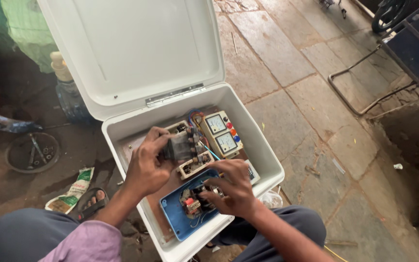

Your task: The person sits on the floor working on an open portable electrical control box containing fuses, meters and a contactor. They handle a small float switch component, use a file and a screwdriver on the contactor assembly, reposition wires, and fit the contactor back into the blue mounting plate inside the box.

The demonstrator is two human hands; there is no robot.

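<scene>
Head view — left hand (145, 165) grips grey contactor (183, 148), right hand (233, 188) pinches blue switch unit (185, 218).

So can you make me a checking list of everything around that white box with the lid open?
Surface: stone slab floor, dusty, dark and stained on the left.
Job's things: open white box holding a grey switching block, a meter panel with two dials and a blue tray of parts.
Clutter: plastic bottle, round dish of small parts, crumpled wrapper.
Hands: left hand grips the switching block; right hand rests its fingers on the blue tray's parts.
Cables: red and blue wires in the box.
Surroundings: metal frame, sandalled foot.
</scene>
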